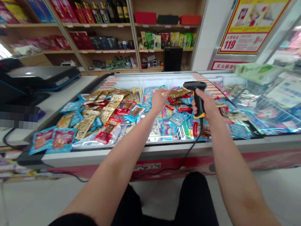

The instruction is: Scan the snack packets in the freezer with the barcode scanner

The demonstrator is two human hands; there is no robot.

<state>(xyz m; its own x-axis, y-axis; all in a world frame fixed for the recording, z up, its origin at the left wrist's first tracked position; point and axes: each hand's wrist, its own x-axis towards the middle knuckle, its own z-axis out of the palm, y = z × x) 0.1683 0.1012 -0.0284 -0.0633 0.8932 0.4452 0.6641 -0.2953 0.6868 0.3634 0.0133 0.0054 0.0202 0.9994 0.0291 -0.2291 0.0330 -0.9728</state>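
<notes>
My right hand is wrapped round the handle of a black and yellow barcode scanner, whose head points left. Its cable hangs down over the front of the freezer. My left hand is closed at the left end of a gold snack packet, just below and left of the scanner's head; the fingertips are partly hidden. Under both hands lie many loose snack packets in blue, red and gold. A heap of gold packets lies to the left, with a red packet at its front.
The packets lie on a glass-topped chest freezer. Two blue packets rest at its left front corner. A counter with a scale stands left. Stocked shelves are behind; bags lie on the right.
</notes>
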